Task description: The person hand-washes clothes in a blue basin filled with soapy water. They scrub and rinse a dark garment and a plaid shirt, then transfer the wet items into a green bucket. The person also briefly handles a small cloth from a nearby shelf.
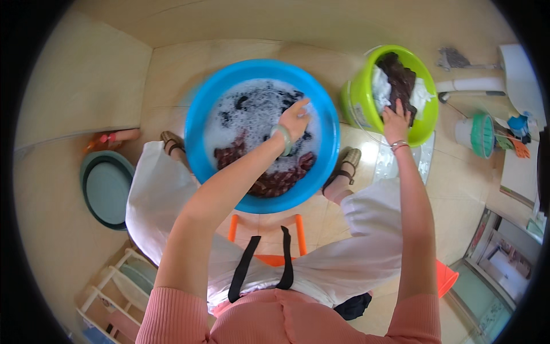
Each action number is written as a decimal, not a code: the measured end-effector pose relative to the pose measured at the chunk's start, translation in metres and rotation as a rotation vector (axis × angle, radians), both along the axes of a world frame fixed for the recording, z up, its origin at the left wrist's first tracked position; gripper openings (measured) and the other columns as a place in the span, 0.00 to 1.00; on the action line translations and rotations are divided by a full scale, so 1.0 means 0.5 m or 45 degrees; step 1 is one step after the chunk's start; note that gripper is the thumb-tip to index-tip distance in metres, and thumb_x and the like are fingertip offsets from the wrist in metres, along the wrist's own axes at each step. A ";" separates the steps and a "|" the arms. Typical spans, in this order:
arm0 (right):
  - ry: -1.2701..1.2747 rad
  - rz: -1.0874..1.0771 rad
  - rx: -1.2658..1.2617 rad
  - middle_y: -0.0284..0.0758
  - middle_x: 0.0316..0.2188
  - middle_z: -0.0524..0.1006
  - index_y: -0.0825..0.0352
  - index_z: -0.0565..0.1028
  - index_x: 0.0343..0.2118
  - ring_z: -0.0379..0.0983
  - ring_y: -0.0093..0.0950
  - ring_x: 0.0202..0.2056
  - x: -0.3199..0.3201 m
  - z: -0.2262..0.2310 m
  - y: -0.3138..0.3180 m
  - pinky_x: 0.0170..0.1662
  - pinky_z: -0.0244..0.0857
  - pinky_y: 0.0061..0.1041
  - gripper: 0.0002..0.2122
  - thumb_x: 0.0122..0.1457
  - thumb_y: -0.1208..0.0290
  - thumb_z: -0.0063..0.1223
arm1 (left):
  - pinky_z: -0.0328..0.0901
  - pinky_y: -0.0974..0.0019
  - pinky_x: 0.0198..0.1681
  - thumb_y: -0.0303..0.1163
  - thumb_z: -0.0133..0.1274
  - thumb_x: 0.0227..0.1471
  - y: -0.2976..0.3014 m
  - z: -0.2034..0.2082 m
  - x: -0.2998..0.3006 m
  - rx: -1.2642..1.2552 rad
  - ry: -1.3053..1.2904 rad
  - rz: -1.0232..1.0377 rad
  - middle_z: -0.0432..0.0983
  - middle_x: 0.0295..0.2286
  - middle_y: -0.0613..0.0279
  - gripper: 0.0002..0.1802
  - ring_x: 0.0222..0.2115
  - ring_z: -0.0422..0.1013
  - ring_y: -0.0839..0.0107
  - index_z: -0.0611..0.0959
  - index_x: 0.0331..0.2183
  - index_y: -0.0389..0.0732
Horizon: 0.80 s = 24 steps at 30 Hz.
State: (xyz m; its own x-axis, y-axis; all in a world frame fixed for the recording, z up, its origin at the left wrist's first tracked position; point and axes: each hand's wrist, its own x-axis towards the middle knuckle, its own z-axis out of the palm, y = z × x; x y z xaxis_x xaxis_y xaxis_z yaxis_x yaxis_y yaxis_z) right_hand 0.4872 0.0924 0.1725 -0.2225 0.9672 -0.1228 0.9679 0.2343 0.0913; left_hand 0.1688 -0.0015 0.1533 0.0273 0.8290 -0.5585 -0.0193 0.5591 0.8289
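While our left hand hangs, fingers bent, over the suds near the right edge of the blue tub, our right hand touches brown cloth at the near edge of the green bucket; we cannot tell whether either grips anything. Red cloth lies along the tub's near edge.

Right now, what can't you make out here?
In the head view:
Bottom of round blue plastic basin: hidden by white suds and maroon fabric.
Bottom of lime-green plastic bucket: hidden by dark brown fabric and white fabric.
Your right hand: fingers hide whether it grips the brown fabric.
Orange stool: seat mostly hidden by your white trousers.
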 end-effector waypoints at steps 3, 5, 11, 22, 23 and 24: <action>0.032 -0.158 -0.040 0.37 0.61 0.60 0.57 0.75 0.48 0.50 0.38 0.63 -0.100 0.070 -0.001 0.62 0.43 0.52 0.17 0.57 0.58 0.47 | 0.56 0.52 0.58 0.40 0.50 0.56 -0.097 -0.087 -0.156 -0.094 0.525 -0.267 0.57 0.58 0.48 0.32 0.57 0.56 0.52 0.61 0.61 0.56; -0.006 0.018 0.377 0.35 0.60 0.60 0.56 0.73 0.50 0.54 0.40 0.61 -0.201 0.132 -0.019 0.56 0.53 0.48 0.19 0.54 0.62 0.52 | 0.48 0.48 0.62 0.47 0.50 0.56 -0.160 -0.112 -0.216 -0.134 0.807 -0.426 0.48 0.62 0.48 0.35 0.63 0.45 0.51 0.58 0.62 0.59; 0.789 0.589 -0.429 0.38 0.58 0.64 0.49 0.68 0.55 0.60 0.43 0.56 -0.452 -0.001 -0.072 0.56 0.57 0.42 0.28 0.49 0.60 0.60 | 0.32 0.29 0.60 0.64 0.51 0.47 -0.266 -0.082 -0.234 -0.240 1.193 -1.423 0.24 0.64 0.57 0.46 0.64 0.20 0.51 0.50 0.63 0.70; -0.272 0.578 -0.967 0.34 0.66 0.47 0.45 0.64 0.58 0.41 0.47 0.64 -0.670 -0.267 -0.151 0.58 0.54 0.56 0.31 0.50 0.50 0.59 | 0.49 0.49 0.61 0.39 0.51 0.53 -0.366 -0.182 -0.213 -0.320 0.780 -1.277 0.48 0.61 0.55 0.27 0.62 0.45 0.59 0.69 0.55 0.53; -0.208 0.567 -1.015 0.34 0.65 0.49 0.46 0.65 0.57 0.43 0.47 0.64 -0.667 -0.268 -0.159 0.57 0.57 0.52 0.29 0.51 0.53 0.59 | 0.54 0.57 0.60 0.36 0.50 0.53 -0.383 -0.200 -0.217 -0.334 0.630 -1.135 0.53 0.60 0.56 0.24 0.61 0.50 0.63 0.71 0.53 0.50; -0.149 0.542 -1.056 0.34 0.63 0.51 0.47 0.67 0.56 0.45 0.46 0.63 -0.653 -0.276 -0.166 0.56 0.60 0.48 0.26 0.52 0.55 0.58 | 0.58 0.60 0.56 0.35 0.50 0.53 -0.380 -0.196 -0.221 -0.274 0.686 -1.209 0.58 0.56 0.55 0.21 0.58 0.55 0.63 0.73 0.50 0.47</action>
